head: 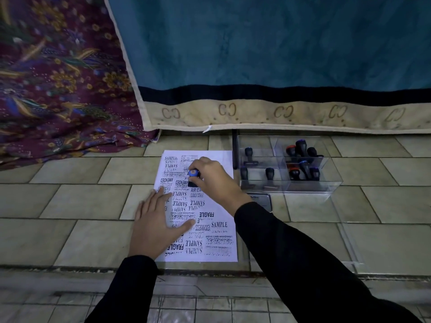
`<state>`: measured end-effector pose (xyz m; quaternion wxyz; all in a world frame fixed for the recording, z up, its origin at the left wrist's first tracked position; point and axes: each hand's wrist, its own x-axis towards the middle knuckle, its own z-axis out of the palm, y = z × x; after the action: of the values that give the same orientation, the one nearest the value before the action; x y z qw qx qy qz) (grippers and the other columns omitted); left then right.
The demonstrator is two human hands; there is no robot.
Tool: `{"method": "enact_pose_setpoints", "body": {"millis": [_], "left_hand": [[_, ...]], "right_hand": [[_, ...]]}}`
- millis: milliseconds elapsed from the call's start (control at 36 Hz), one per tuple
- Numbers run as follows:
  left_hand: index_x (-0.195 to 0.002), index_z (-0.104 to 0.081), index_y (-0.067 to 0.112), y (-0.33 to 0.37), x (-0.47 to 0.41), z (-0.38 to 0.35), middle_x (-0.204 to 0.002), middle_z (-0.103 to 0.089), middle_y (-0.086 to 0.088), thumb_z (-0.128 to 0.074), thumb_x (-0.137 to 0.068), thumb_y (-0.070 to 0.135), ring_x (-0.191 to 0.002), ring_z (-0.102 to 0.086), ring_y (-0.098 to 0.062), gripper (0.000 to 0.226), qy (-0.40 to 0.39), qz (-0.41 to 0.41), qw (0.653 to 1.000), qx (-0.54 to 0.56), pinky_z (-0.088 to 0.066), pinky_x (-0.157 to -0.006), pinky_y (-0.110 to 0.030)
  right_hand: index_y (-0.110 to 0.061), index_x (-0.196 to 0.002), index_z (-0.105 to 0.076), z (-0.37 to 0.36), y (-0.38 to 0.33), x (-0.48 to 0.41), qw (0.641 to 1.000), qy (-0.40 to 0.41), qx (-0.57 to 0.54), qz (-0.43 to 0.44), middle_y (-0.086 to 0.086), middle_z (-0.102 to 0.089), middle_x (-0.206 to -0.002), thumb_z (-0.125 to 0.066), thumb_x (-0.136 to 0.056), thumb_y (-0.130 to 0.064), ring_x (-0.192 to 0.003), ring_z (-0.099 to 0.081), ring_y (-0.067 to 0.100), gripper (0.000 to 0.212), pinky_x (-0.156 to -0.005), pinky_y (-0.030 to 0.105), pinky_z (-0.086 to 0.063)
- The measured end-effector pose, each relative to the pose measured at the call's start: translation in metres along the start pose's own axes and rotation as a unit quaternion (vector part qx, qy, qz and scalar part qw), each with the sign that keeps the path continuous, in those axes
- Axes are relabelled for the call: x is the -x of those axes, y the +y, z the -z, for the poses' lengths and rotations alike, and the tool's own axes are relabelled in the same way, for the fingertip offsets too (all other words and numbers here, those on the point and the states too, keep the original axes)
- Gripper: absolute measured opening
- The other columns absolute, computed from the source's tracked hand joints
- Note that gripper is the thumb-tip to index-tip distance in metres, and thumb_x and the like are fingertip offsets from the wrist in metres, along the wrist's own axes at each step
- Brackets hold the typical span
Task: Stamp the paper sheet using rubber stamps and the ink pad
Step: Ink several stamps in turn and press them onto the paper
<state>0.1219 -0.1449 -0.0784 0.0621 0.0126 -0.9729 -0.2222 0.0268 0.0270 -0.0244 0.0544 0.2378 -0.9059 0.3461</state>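
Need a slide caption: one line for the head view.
Right hand presses a blue-topped stamp onto the crowded paper sheet while the left hand holds it flat.

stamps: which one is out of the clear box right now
The blue-capped stamp, gripped in the right hand and standing on the paper sheet. All the other stamps sit inside the clear box.

White paper sheet [221,206] (black imprints); blue-capped black stamp [193,176].
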Motion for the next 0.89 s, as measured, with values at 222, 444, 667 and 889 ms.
{"method": "enact_pose_setpoints", "body": {"millis": [222,444,667,889], "left_hand": [[-0.143,-0.036,0.027,-0.002,-0.001,-0.002,-0.16,-0.02,0.011,-0.043,-0.06,0.089,-0.148,-0.009,-0.005,0.103,0.001,0.0,1.0,-0.004,-0.007,-0.122,-0.038],[-0.144,-0.035,0.027,-0.001,0.0,-0.003,-0.16,-0.018,0.01,-0.039,-0.061,0.09,-0.148,-0.008,-0.006,0.105,-0.001,-0.001,1.0,-0.009,-0.005,-0.122,-0.038],[-0.143,-0.036,0.027,-0.002,0.0,-0.004,-0.16,-0.02,0.01,-0.041,-0.061,0.089,-0.148,-0.01,-0.007,0.104,0.003,0.001,1.0,-0.008,-0.007,-0.122,-0.039],[-0.143,-0.037,0.026,0.001,0.001,0.0,-0.159,-0.021,0.011,-0.043,-0.06,0.088,-0.148,-0.011,-0.007,0.103,0.001,0.0,1.0,-0.002,-0.007,-0.122,-0.037]], "right_hand": [[-0.004,-0.104,-0.061,-0.005,0.001,0.0,1.0,-0.007,0.005,-0.007,0.01,-0.058,-0.103,-0.063,-0.087,-0.011,-0.084,-0.06,0.026,0.019,-0.077,0.036,-0.052],[0.0,-0.096,-0.062,-0.006,-0.004,0.001,1.0,-0.001,-0.01,-0.027,0.014,-0.059,-0.101,-0.063,-0.085,-0.003,-0.083,-0.061,0.03,0.012,-0.078,0.042,-0.052],[0.0,-0.085,-0.06,-0.009,-0.003,0.006,1.0,-0.001,-0.016,-0.015,0.014,-0.057,-0.091,-0.061,-0.082,0.004,-0.078,-0.059,0.031,0.005,-0.074,0.045,-0.053],[-0.003,-0.099,-0.066,0.01,0.01,-0.002,0.986,0.122,-0.101,-0.051,0.012,-0.061,-0.096,-0.066,-0.082,-0.001,-0.076,-0.06,0.02,0.017,-0.071,0.018,-0.046]]}}
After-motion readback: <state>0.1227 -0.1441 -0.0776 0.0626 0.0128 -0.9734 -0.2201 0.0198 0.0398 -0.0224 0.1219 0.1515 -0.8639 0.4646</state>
